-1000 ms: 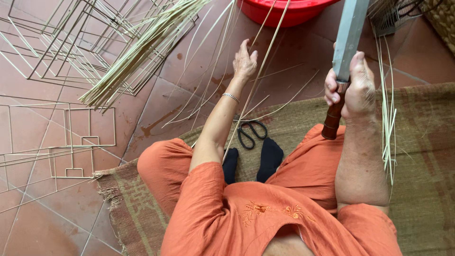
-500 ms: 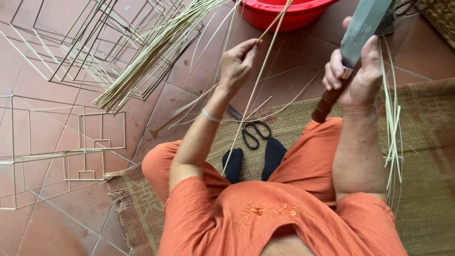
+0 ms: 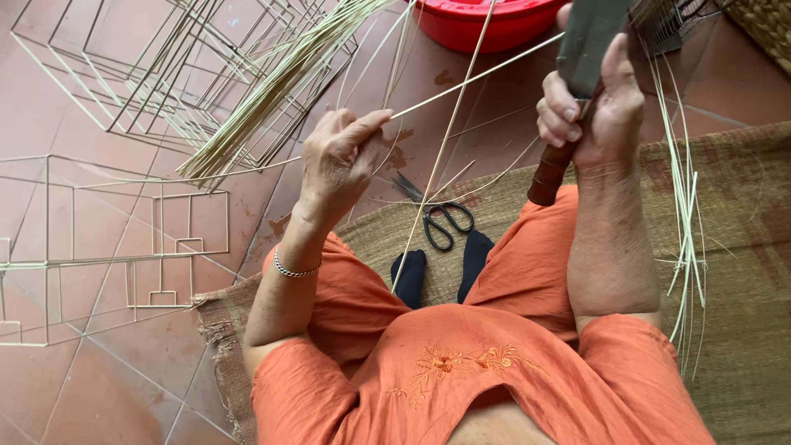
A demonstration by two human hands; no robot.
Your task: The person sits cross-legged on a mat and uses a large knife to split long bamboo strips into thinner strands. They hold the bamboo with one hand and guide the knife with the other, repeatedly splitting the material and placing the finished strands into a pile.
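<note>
While seated on a brown woven mat [image 3: 741, 247] over terracotta floor tiles [image 3: 107, 387], a person in orange clothes holds a long pale bamboo strip [image 3: 461, 86] in the left hand [image 3: 342, 161], fingertips pinched together on it. It runs up and right to the right hand [image 3: 593, 111], whose fingers are clamped around the dark wooden handle of a broad grey metal knife [image 3: 589, 37]. Black scissors [image 3: 441, 221] lie on the mat between the knees. A loose bundle of pale strips [image 3: 272, 91], thin wire frames [image 3: 107, 247] and a red plastic basin [image 3: 486, 16] sit nearby. The blade looks close to bare fingers; a slip of the thin strip could likely cause a cut.
</note>
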